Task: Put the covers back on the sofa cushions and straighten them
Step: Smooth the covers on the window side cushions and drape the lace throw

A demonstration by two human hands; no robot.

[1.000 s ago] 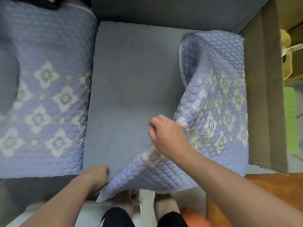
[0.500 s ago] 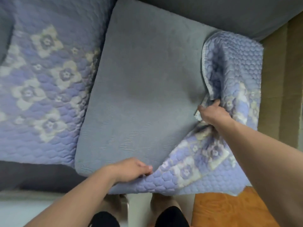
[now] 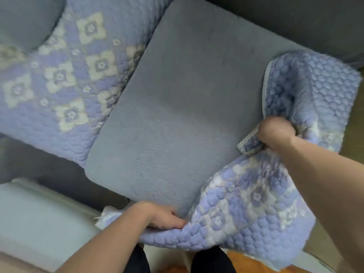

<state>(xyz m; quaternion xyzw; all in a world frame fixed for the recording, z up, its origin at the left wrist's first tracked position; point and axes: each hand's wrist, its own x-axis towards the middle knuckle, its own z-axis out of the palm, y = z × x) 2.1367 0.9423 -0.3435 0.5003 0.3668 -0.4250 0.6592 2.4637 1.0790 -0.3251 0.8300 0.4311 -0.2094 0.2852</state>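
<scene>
Head view: left hand (image 3: 157, 216) fingers pinch quilted cover (image 3: 246, 209) edge at front of bare grey cushion (image 3: 177, 115). Right hand (image 3: 275, 133) fingers clamped on bunched fold at cushion's right side. Cover lilac, floral, crumpled, mostly off cushion.

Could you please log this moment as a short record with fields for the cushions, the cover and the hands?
bare cushion: grey, mostly uncovered
loose cover: purple quilted, bunched over the cushion's right side
left hand: grips the cover's front edge
right hand: grips a folded edge of the cover
neighbouring cushion: already covered
</scene>
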